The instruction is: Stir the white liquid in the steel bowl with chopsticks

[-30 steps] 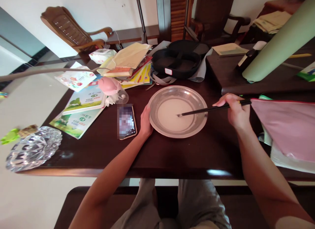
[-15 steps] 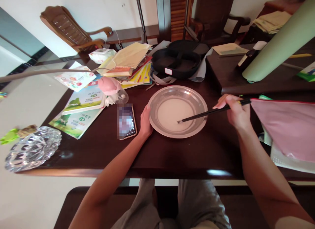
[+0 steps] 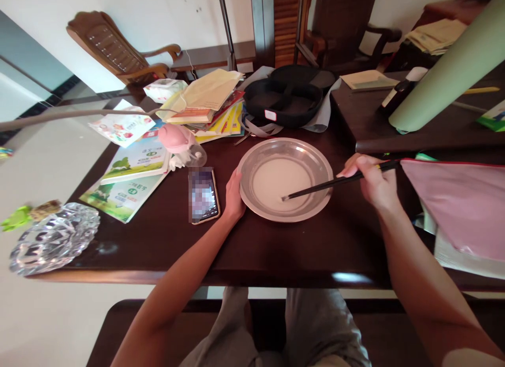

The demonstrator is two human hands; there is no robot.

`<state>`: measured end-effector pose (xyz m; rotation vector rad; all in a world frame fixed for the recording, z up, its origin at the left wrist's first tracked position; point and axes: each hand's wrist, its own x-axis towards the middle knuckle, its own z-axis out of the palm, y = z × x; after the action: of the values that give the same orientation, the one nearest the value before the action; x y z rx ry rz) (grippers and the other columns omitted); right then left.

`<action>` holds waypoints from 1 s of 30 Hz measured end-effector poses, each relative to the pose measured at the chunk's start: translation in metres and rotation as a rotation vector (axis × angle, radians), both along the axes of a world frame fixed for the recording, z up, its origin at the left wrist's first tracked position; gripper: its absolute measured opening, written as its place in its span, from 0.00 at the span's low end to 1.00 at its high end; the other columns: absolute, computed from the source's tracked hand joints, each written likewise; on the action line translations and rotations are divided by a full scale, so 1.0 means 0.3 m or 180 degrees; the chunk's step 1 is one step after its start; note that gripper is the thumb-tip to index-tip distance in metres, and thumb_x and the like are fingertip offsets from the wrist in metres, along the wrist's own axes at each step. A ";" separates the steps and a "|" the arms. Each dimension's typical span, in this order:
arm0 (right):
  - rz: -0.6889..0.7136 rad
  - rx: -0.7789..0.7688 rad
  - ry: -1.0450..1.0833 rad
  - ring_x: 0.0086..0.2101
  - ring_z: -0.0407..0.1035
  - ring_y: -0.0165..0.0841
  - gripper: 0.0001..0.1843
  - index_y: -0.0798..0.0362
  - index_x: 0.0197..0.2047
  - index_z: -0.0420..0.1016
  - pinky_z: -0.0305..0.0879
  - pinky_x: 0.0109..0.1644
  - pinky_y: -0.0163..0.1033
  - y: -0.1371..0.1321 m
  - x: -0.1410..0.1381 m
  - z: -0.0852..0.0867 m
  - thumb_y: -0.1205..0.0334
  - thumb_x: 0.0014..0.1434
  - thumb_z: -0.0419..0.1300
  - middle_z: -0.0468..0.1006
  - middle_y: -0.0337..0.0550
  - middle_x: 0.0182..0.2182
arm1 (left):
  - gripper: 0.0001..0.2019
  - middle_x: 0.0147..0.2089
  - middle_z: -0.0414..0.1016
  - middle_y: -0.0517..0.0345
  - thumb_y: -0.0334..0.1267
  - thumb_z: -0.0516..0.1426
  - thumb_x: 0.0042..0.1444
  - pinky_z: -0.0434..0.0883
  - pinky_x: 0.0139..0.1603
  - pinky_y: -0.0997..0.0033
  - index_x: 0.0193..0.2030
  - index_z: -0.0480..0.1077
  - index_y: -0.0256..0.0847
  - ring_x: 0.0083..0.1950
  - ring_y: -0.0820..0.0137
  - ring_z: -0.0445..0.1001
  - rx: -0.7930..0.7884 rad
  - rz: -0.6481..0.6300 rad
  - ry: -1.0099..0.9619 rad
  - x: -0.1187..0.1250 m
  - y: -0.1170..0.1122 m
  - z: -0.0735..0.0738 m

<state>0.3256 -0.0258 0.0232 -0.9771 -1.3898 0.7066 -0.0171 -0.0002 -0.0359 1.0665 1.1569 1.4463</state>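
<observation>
A shallow metal basin [image 3: 286, 216] with milky white liquid [image 3: 278, 180] in it stands on the dark table. My left hand [image 3: 235, 196] grips the basin at its left rim, its fingers partly hidden behind the edge. Black chopsticks [image 3: 323, 186] are held in my right hand [image 3: 374, 181], to the right of the basin. They slant down to the left across the rim, and their pale-smeared tips are at the liquid. Left of my left hand lies a phone [image 3: 205, 196] with its screen lit and partly blurred.
Beyond the phone are a pink-lidded bottle [image 3: 177, 140], booklets [image 3: 134, 159] and stacked books [image 3: 213, 101]. A black case [image 3: 284, 101] sits behind the basin. A crystal dish [image 3: 57, 238] stands at the left edge. On the right are a pink pouch [image 3: 461, 204] and a green cylinder [image 3: 445, 75].
My right hand and the chopsticks have shifted slightly left, and the tips have moved a little left and nearer to me. My left hand stays on the basin's rim.
</observation>
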 end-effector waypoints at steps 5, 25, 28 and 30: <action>0.0162 -0.0127 -0.0605 0.40 0.86 0.46 0.29 0.41 0.33 0.90 0.81 0.50 0.56 -0.001 -0.035 -0.004 0.26 0.70 0.69 0.90 0.44 0.34 | 0.28 0.65 0.89 0.46 0.66 0.66 0.66 0.75 0.77 0.47 0.56 0.86 0.44 0.73 0.45 0.81 0.0022 -0.0040 -0.0031 0.002 -0.001 0.001; -0.0495 0.0162 0.0028 0.32 0.80 0.43 0.26 0.41 0.28 0.86 0.78 0.45 0.54 0.006 0.014 0.000 0.32 0.71 0.72 0.84 0.41 0.28 | 0.28 0.65 0.90 0.47 0.67 0.67 0.65 0.75 0.78 0.46 0.56 0.87 0.45 0.74 0.44 0.81 0.0028 -0.0021 -0.0069 -0.001 0.000 -0.002; -0.0280 0.0101 0.0083 0.29 0.77 0.42 0.28 0.40 0.26 0.84 0.77 0.40 0.52 0.004 0.004 -0.005 0.32 0.71 0.71 0.82 0.40 0.25 | 0.29 0.64 0.90 0.48 0.68 0.67 0.64 0.75 0.77 0.46 0.56 0.87 0.45 0.73 0.44 0.81 0.0012 -0.0031 -0.0040 -0.003 0.000 -0.001; -0.0028 -0.0012 -0.0178 0.32 0.80 0.42 0.28 0.40 0.28 0.86 0.78 0.42 0.51 0.003 -0.018 -0.008 0.30 0.71 0.70 0.85 0.41 0.27 | 0.29 0.64 0.90 0.49 0.68 0.68 0.63 0.76 0.77 0.46 0.55 0.87 0.45 0.72 0.44 0.82 -0.0005 -0.0015 -0.0029 -0.003 0.000 0.000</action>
<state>0.3202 -0.0250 0.0207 -1.0120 -1.4326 0.6802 -0.0179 -0.0001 -0.0358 1.0598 1.1482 1.4452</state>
